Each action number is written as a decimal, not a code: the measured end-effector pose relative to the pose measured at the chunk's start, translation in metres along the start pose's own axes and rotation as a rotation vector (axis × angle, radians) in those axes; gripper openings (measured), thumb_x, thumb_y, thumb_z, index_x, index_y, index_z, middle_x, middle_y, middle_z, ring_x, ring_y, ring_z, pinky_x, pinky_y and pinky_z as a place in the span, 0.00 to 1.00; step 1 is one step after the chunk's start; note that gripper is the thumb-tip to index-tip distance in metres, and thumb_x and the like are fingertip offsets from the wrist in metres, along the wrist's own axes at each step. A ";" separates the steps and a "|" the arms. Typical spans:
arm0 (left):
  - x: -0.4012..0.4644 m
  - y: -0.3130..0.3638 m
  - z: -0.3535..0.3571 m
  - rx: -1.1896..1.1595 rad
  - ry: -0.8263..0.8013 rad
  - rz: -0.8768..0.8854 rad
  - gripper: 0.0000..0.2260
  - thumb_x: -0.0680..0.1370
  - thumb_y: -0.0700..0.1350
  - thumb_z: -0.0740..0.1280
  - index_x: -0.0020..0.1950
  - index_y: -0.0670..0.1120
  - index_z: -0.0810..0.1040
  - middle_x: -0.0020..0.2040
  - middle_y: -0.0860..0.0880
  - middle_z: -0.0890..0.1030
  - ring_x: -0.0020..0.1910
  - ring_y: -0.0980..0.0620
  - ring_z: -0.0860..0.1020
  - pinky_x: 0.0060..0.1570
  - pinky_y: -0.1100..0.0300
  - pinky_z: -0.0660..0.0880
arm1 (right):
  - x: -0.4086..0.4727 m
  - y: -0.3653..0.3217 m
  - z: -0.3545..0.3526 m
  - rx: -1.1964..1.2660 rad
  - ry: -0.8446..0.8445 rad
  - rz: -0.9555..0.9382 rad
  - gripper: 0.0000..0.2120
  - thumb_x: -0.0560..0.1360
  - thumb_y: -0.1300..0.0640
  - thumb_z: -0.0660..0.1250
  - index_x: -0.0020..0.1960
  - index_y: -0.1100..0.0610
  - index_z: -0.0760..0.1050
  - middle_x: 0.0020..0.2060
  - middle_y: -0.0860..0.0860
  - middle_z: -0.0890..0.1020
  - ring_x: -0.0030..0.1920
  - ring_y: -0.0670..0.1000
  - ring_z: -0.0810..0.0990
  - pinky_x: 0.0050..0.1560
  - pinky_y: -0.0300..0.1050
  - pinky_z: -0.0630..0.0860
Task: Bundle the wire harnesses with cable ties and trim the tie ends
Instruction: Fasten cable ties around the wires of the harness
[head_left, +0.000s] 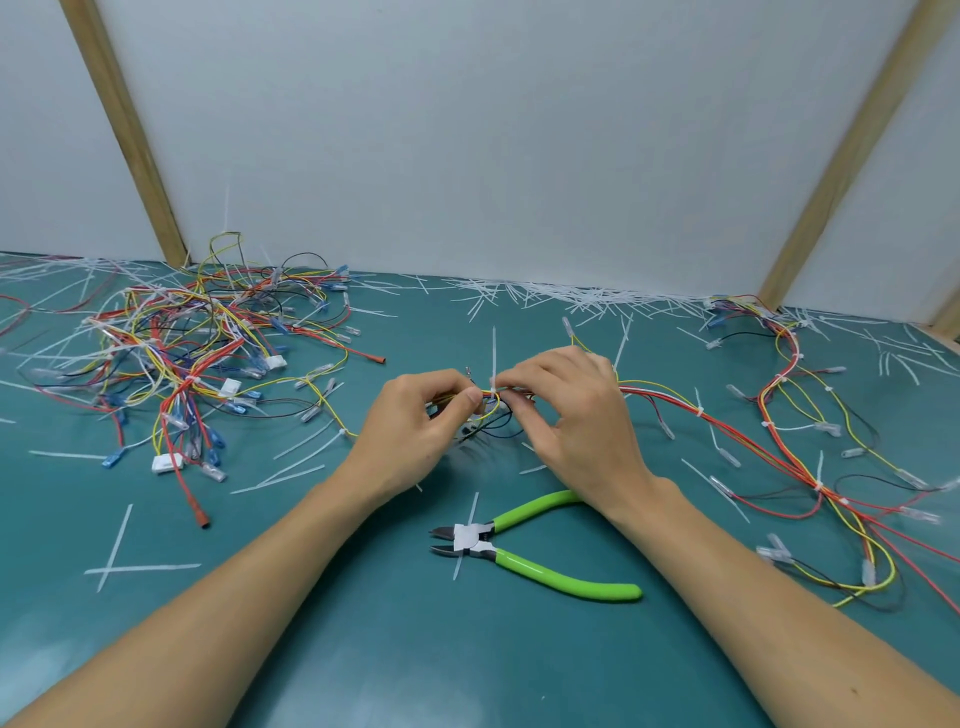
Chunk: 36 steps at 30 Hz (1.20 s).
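1. Both hands meet over the middle of the green desk (363, 649), working one wire harness (675, 402) that trails off to the right across the desk.
2. The left hand (415, 421) has its fingers curled, thumb and forefinger pinching the bundle of red and yellow wires at its left end.
3. The right hand (571, 410) is curled too, fingertips pinching the same bundle just beside the left thumb, right where a white cable tie (493, 358) sticks straight up from the wires (its tail is untrimmed and pokes up between the two hands).
4. Further right, the harness already has several small white ties around it, some with tails still sticking out.
5. The cutters (519, 545) with bright green handles lie flat on the desk near the person, just under the right wrist, jaws apart and pointing left. Nobody's touching them. One handle runs under the wrist so part of it is hidden.
6. A big tangled pile of harnesses (182, 358) sits on the left of the desk, well apart from the hands: red, yellow, blue and black wires with white and blue connectors.
7. Cut-off tie ends (545, 296) are scattered all over, thickest along the back edge by the white wall (467, 130).
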<state>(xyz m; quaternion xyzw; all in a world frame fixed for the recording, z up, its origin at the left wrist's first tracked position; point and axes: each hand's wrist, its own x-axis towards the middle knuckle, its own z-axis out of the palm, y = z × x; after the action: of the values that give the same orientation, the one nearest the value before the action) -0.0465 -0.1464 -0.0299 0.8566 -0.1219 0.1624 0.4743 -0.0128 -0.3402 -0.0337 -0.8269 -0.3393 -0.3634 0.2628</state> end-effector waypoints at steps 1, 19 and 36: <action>-0.001 0.000 0.001 0.008 0.006 0.003 0.10 0.82 0.43 0.67 0.42 0.48 0.83 0.37 0.47 0.82 0.41 0.47 0.79 0.48 0.51 0.74 | 0.000 0.001 0.000 0.002 0.003 -0.003 0.03 0.78 0.56 0.73 0.51 0.52 0.85 0.45 0.44 0.84 0.51 0.52 0.80 0.54 0.52 0.71; 0.006 -0.013 -0.008 0.546 0.032 0.342 0.05 0.78 0.51 0.72 0.44 0.52 0.85 0.38 0.57 0.78 0.42 0.50 0.72 0.51 0.54 0.66 | -0.005 0.012 0.002 0.045 -0.238 0.327 0.09 0.80 0.54 0.68 0.59 0.53 0.80 0.53 0.46 0.84 0.55 0.50 0.81 0.59 0.49 0.75; 0.011 -0.003 -0.017 0.665 0.433 0.565 0.05 0.77 0.48 0.73 0.44 0.50 0.88 0.39 0.52 0.81 0.43 0.48 0.73 0.54 0.47 0.70 | -0.004 0.008 0.002 0.120 -0.106 0.311 0.12 0.79 0.51 0.71 0.62 0.51 0.78 0.57 0.45 0.78 0.53 0.49 0.80 0.57 0.55 0.77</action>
<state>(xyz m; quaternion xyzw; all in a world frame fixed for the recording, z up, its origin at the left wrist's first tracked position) -0.0382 -0.1310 -0.0200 0.8418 -0.1898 0.4893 0.1266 -0.0081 -0.3450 -0.0401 -0.8703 -0.2418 -0.2532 0.3465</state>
